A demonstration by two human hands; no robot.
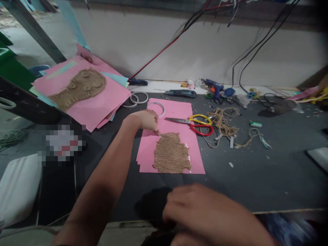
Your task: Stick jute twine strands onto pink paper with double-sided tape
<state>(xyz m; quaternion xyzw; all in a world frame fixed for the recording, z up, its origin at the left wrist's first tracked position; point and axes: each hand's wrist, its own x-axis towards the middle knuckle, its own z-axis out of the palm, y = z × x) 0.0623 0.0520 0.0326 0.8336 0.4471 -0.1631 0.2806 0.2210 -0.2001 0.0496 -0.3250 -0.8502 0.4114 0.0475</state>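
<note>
The work surface is a dark grey table [256, 177] scattered with scraps, set against a pale wall [159, 41] crossed by black cables [258, 44] and a red cable [164, 51]. At the centre lies a rough jute twine panel [171, 153] on a pink card sheet [169, 116], with a white hoop [155, 108] lying on the card at the panel's 12 o'clock. The left hand [147, 121] reaches in from 7 o'clock, its fingers [154, 127] bunched narrowly with the tips at the panel's top edge; whether they pinch anything cannot be told. The right hand [202, 212], blurred at the bottom of the view, has its fingers curled, and what they hold, if anything, cannot be told. Yellow-and-red scissors [189, 123] rest with their blades on the card at the panel's 1 o'clock, beside a tangle of loose twine [221, 124]. Farther back sit a blue glue gun [214, 88] and a utility knife [180, 93]. Two more hoops [139, 98] lie near the card's corner, and at 10 o'clock a coiled jute piece [82, 85] rests on stacked pink sheets. Any small labels are too small to read.
</note>
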